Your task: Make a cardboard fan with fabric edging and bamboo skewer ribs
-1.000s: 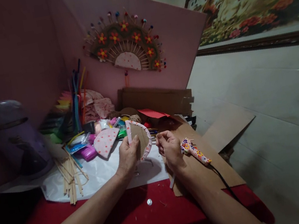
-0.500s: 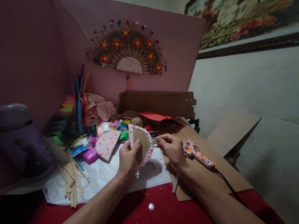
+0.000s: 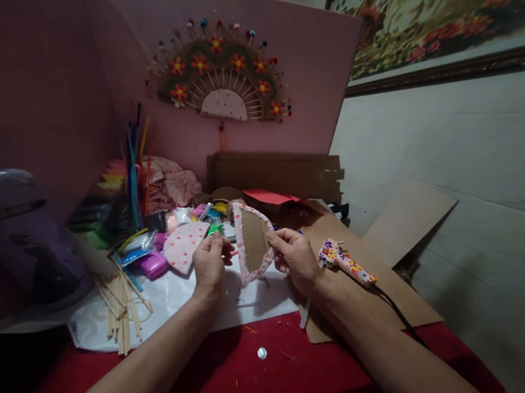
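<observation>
The half-disc (image 3: pixel 256 241) is pinched at its curved edge by the right hand (image 3: pixel 296 255); whether anything is gripped by the nearby left hand (image 3: pixel 210 267) cannot be told.

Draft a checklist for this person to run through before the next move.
1. Half-circle held: ok; the right hand pinches its curved edge.
2. Left hand holding nothing: cannot tell; its fingers are curled.
3. Fabric edging stuck down: cannot tell from here.
4. Glue gun set down: ok; it lies on the cardboard.
5. Glue gun hot: cannot tell.
6. Red cloth free of bits: not ok; a white disc lies there.
</observation>
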Demonstrator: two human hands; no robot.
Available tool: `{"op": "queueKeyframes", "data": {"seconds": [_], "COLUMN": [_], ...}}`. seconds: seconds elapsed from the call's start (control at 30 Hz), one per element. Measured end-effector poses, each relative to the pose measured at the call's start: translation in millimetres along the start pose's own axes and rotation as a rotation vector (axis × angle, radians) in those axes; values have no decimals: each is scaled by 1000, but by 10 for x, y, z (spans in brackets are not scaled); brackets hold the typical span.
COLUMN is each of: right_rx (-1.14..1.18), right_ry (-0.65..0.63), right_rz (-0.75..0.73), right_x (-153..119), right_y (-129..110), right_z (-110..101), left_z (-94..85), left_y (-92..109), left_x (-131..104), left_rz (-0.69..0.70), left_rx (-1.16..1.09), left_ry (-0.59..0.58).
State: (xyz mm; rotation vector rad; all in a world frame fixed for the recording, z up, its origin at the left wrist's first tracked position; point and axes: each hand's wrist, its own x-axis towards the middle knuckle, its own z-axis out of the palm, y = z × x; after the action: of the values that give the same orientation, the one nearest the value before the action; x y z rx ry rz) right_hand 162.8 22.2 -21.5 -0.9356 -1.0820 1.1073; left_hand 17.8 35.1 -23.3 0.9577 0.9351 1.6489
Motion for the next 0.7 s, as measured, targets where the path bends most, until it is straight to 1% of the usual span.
{"op": "queueKeyframes", "data": {"seconds": [0.07, 0.13, 0.17, 0.2, 0.23, 0.27, 0.3, 0.33, 0.4, 0.43, 0.47, 0.53, 0.57, 0.63, 0.7], "right_rx": [-12, -73, -117, -167, -221, -276, -328, -375, -444, -459, -464, -467, -466, -442, -381], "right_ry": [41, 90, 112, 125, 124, 104, 67, 17, -71, -88, -74, 33, 103, 202, 197], "right_rz": [-53, -183, -270, -367, -466, -559, -640, -704, -768, -772, -771, -745, -711, -575, -385], "right_x": [2, 3, 2, -2, -9, -19, -32, -46, -69, -73, -70, -44, -23, 21, 54], "right_y": [-20, -42, -54, -66, -77, -88, -96, -102, -104, -100, -94, -75, -63, -33, 2], "right_z": [-11, -21, -26, -30, -34, -36, -38, -39, -43, -47, -53, -72, -83, -99, -102], "left_z": [-29, -44, -48, -51, -52, -52, -53, -54, -58, -61, -66, -79, -87, -100, -104], "left_y": [-5, 8, 25, 51, 83, 119, 155, 186, 215, 209, 192, 136, 106, 60, 40], "left_x": [52, 84, 92, 95, 95, 90, 84, 77, 67, 68, 74, 99, 114, 136, 138], "left_rz": [-19, -94, -157, -237, -323, -422, -492, -518, -511, -485, -463, -461, -419, -372, -342], "left_rx": [32, 56, 63, 54, 30, -23, -109, -189, -245, -235, -237, -217, -201, -188, -183], "left_ry": [45, 34, -3, -66, -146, -256, -355, -403, -390, -379, -393, -403, -377, -358, -347]}}
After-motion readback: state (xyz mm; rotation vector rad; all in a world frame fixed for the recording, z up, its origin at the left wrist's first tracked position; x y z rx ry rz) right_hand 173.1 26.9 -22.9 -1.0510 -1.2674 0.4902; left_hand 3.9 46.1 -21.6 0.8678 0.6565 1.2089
